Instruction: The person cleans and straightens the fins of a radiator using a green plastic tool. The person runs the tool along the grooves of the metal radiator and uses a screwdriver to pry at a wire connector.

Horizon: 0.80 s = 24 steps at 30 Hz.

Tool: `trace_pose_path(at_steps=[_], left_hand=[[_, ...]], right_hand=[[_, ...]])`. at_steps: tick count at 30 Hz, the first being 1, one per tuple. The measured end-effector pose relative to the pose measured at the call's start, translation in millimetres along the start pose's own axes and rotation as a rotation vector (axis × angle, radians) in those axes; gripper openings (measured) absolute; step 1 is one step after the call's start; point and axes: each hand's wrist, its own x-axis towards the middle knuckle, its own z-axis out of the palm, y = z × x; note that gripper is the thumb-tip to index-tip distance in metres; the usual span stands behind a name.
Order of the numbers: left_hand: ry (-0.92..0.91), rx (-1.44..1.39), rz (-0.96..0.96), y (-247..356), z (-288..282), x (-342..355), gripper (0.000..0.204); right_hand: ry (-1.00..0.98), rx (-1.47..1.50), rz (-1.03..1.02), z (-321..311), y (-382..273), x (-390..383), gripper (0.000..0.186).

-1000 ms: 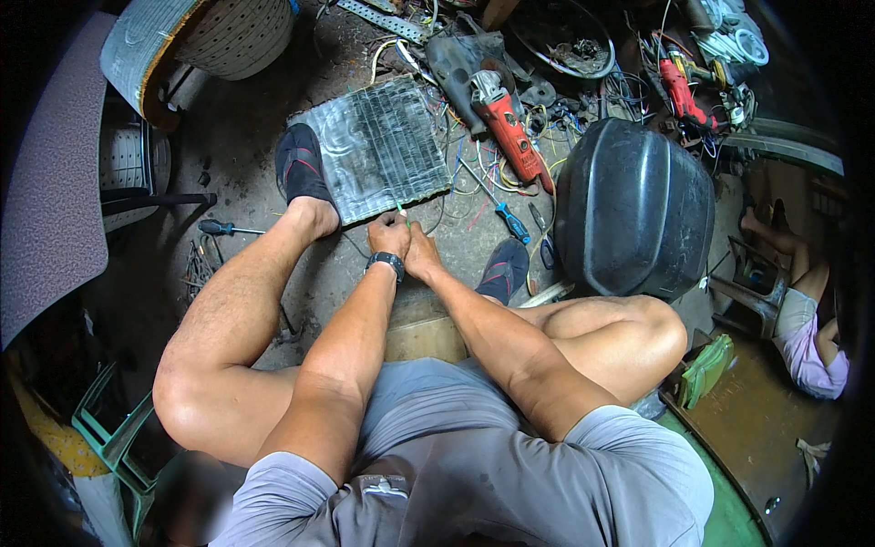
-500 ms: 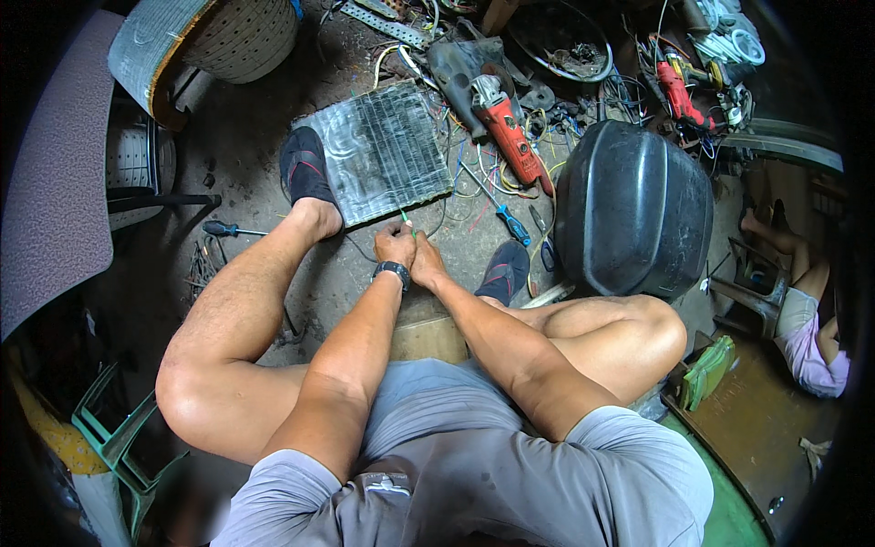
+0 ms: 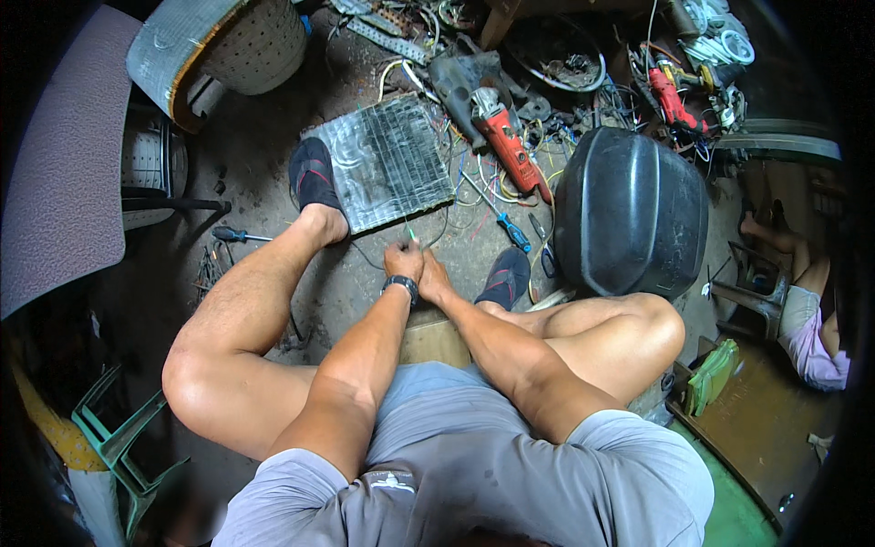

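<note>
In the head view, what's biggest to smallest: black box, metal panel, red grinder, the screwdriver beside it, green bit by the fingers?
1. Black box
2. Metal panel
3. Red grinder
4. Screwdriver beside it
5. Green bit, what shows of it

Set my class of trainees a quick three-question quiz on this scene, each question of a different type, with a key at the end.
1. Multiple choice: On which arm is the watch worn?
A) Left
B) Right
C) Both

2. True or false: In the picture, the red grinder lies to the left of the black case.

3. Fill in the blank: The thin strand at the left hand is coloured ____.

Key:
1. A
2. True
3. green
</note>
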Motion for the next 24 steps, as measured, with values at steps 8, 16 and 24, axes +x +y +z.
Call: trace_pose_path(at_steps=[8,16,24], left_hand=[[-0.086,0.24,-0.048,-5,-10,-17,0.037],[-0.094,0.076,0.149,26,-14,-10,0.034],[-0.097,-0.136,0.24,31,-31,-11,0.036]], right_hand=[[-0.234,-0.219,0.086,-25,-20,-22,0.041],[-0.063,-0.123,0.051,-41,-37,-16,0.048],[0.025,-0.101,-0.004,-47,-78,-46,0.056]])
